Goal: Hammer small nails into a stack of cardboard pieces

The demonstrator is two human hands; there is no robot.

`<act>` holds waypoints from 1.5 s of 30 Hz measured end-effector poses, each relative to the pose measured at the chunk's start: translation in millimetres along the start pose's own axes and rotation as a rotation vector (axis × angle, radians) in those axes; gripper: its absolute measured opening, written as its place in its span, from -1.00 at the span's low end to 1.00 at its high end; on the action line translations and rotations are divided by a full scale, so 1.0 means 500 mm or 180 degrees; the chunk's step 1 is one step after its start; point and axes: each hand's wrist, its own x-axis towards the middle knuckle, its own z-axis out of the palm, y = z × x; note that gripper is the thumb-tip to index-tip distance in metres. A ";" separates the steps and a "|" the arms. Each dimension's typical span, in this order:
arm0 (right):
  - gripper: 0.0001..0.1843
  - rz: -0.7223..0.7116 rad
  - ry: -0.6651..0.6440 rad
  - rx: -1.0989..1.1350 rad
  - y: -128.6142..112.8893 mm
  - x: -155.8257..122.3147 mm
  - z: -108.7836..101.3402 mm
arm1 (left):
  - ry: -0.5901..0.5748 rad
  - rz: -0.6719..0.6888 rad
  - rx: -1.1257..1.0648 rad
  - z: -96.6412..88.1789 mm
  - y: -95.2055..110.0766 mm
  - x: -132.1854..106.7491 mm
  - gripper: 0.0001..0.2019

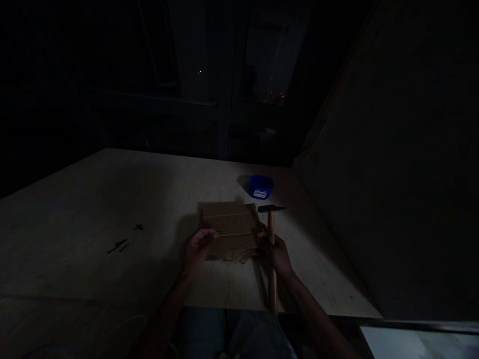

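A brown piece of cardboard (232,223) with frayed edges lies on the table before me. My left hand (198,247) rests over its left side, thumb and fingertips pinched together above the surface. Whatever is between those fingertips is too dark and small to make out. In my right hand (276,252) is a hammer (271,227) with a wooden handle, held upright with its dark head on top. Fingers of this hand also reach the cardboard's right edge. Beyond the cardboard stands a blue plastic container (261,187) with a white label.
Several small dark pieces (118,246), thin and nail-like, lie on the light wooden table (149,194) to the left. A tall panel (392,199) rises along the right side. Dark window panes (273,65) are behind the table. The room is very dim.
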 end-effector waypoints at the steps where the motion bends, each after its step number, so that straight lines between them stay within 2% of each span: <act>1: -0.83 0.0036 -0.0001 0.0012 0.004 -0.004 -0.002 | -0.0028 -0.0035 0.0026 -0.001 -0.005 0.000 -0.54; 5: -0.78 0.0150 -0.0034 0.0151 0.014 -0.010 -0.010 | -0.0030 0.0035 0.0361 -0.008 -0.020 -0.002 -0.54; 7: -0.75 0.0168 -0.0029 0.0188 0.011 -0.014 -0.016 | 0.0006 0.0273 0.0653 -0.017 -0.019 -0.008 -0.60; 10: -0.73 0.0098 0.0004 0.0061 -0.005 -0.025 -0.025 | 0.0051 0.0851 0.1215 -0.029 0.003 -0.023 -0.73; 12: -0.75 0.0023 -0.0052 -0.0059 -0.019 -0.033 -0.028 | -0.0077 0.1282 0.1502 -0.027 0.028 -0.028 -0.79; 14: -0.81 -0.0054 -0.0216 -0.0097 -0.032 -0.040 -0.024 | -0.0445 0.1511 0.1550 -0.014 0.051 -0.022 -0.81; 17: -0.86 -0.0050 -0.0555 -0.0088 -0.044 -0.047 -0.003 | -0.1097 0.1239 0.1327 0.016 0.066 0.005 -0.83; 20: -0.83 0.0159 -0.0822 -0.0012 -0.038 -0.048 0.029 | -0.1472 0.0820 0.1169 0.038 0.047 0.032 -0.85; 22: -0.82 0.0278 -0.0909 0.0086 -0.023 -0.045 0.048 | -0.1586 0.0604 0.1123 0.041 0.022 0.039 -0.85; 26: -0.83 0.0433 -0.0712 0.0226 0.014 -0.042 0.065 | -0.1458 0.0288 0.0933 0.032 -0.021 0.031 -0.80; 30: -0.84 0.0472 -0.0634 0.0429 0.032 -0.043 0.065 | -0.1501 0.0304 0.0953 0.031 -0.030 0.029 -0.79; 36: -0.79 0.0494 -0.0541 0.0417 0.039 -0.050 0.067 | -0.1569 0.0335 0.1187 0.051 -0.020 0.056 -0.79; 40: -0.73 0.0475 -0.0588 0.0621 0.046 -0.054 0.064 | -0.2035 0.0540 0.1140 0.067 -0.010 0.075 -0.83; 43: -0.70 0.0536 -0.0585 0.1243 0.048 -0.058 0.063 | -0.2398 0.0735 0.1211 0.081 -0.008 0.084 -0.84; 45: -0.71 0.0532 -0.0506 0.1717 0.048 -0.060 0.063 | -0.2487 0.0778 0.1216 0.090 -0.014 0.087 -0.84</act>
